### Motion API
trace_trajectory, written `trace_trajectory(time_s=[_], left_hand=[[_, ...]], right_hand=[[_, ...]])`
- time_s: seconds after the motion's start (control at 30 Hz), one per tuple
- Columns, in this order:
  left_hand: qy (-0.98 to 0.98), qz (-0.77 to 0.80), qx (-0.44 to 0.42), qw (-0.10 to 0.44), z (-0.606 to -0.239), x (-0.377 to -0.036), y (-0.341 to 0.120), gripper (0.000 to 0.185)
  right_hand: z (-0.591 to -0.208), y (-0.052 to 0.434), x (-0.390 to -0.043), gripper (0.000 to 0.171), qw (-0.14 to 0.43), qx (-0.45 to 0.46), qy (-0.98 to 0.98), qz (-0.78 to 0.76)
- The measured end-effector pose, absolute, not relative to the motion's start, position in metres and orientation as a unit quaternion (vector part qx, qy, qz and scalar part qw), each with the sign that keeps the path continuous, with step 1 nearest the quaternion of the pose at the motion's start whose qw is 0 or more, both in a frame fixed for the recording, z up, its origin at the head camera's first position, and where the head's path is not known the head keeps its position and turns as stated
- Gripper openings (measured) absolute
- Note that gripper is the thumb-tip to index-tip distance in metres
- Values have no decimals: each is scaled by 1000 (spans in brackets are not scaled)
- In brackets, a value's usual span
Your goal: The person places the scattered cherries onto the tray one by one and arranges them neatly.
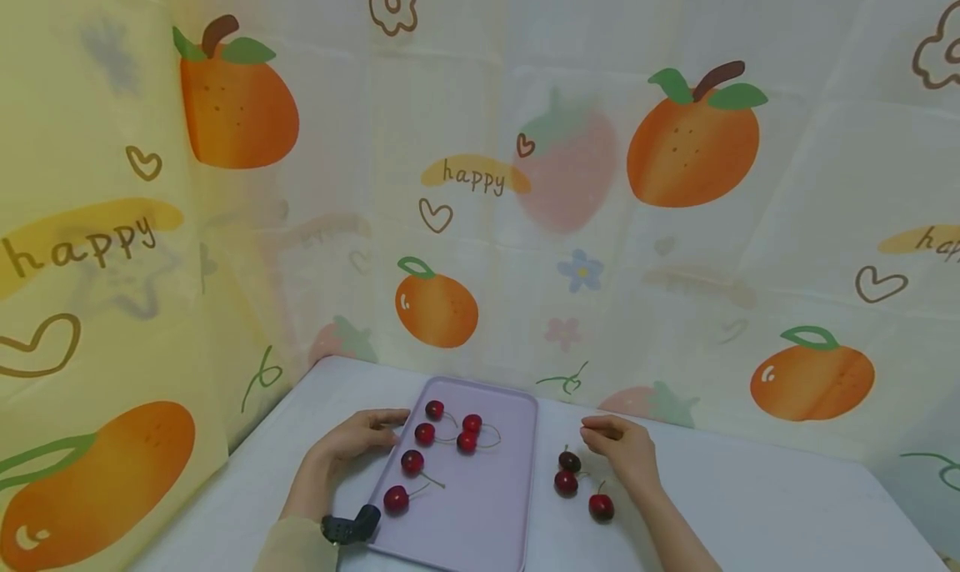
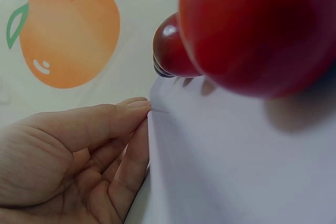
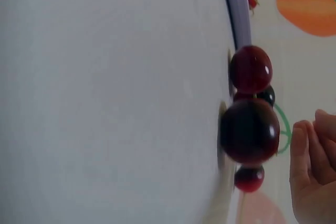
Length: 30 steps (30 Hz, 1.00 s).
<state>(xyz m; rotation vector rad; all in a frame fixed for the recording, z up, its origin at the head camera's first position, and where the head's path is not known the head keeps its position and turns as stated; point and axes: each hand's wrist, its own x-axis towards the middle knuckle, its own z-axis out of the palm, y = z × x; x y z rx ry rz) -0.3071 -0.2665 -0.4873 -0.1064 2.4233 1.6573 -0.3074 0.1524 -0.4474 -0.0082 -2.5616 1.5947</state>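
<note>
Several red cherries with thin stems lie on a pale purple tray (image 1: 491, 505); among them are a front cherry (image 1: 396, 499) and a right-hand cherry (image 1: 472, 423). My left hand (image 1: 356, 436) touches the tray's left rim with relaxed fingers, as the left wrist view shows up close. Right of the tray, my right hand (image 1: 626, 451) hovers behind loose cherries, nothing visible between its nearly straight fingers. Near it are a dark cherry (image 1: 569, 461), a red cherry (image 1: 566, 484) and another cherry (image 1: 602, 507). The right wrist view shows one more cherry (image 3: 249, 178), apparently hidden in the head view.
A white tabletop (image 1: 750, 505) carries the tray and loose cherries. Behind and to the left hangs a fruit-patterned curtain (image 1: 487, 80). A black wrist device (image 1: 351, 526) on the left wrist overlaps the tray's near left side in view.
</note>
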Motion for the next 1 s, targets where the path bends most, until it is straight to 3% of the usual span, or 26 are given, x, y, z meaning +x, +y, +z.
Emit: trace_trajectory(time_s=[0.37,1.0], left_hand=[[819,564,-31,105,-486,-308,-266,50],[808,578,-25,110,-486,-309,-265,49]], right_hand=[[-447,187,-302,30,35,-12,-862,505],[-453,236,-328,34,55,-24,-903,426]])
